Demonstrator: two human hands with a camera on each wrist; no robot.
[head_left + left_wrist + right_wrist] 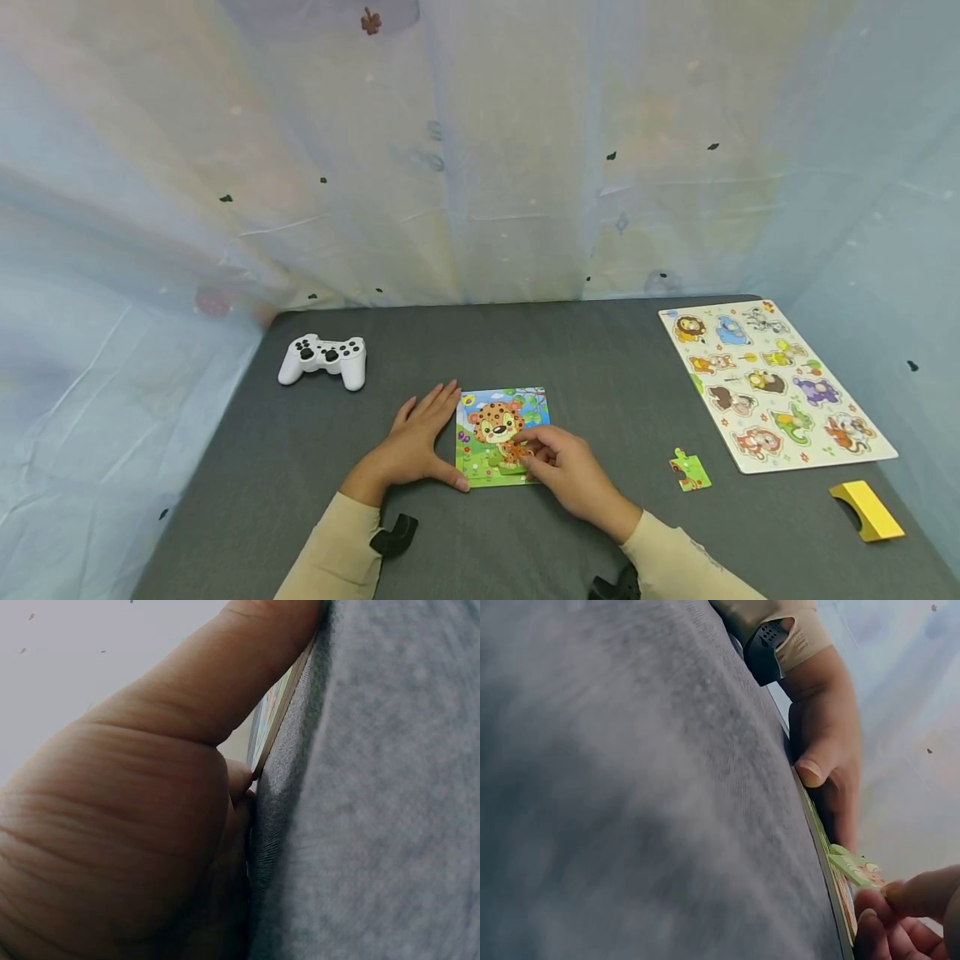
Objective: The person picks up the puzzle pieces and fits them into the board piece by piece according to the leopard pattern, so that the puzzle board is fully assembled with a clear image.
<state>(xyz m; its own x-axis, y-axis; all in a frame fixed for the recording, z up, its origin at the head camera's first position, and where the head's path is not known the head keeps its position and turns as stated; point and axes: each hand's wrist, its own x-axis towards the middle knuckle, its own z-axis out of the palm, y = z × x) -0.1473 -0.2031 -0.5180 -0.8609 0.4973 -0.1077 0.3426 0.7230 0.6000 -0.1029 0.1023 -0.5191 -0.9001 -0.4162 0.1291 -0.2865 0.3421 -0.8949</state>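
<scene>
A small square jigsaw puzzle with a cartoon leopard lies in the middle of the dark grey table. My left hand rests along its left side, fingers stretched out and thumb at the lower left corner. Over the lower right part, my right hand pinches a green and orange puzzle piece between thumb and fingers. That piece is tilted above the board in the right wrist view; its seat beneath is partly hidden. In the left wrist view, the left palm and thumb cover most of the board edge.
One loose green puzzle piece lies to the right of my right hand. Farther right are a large animal picture board and a yellow arched block. A white game controller sits at the back left, and a pale curtain hangs behind the table.
</scene>
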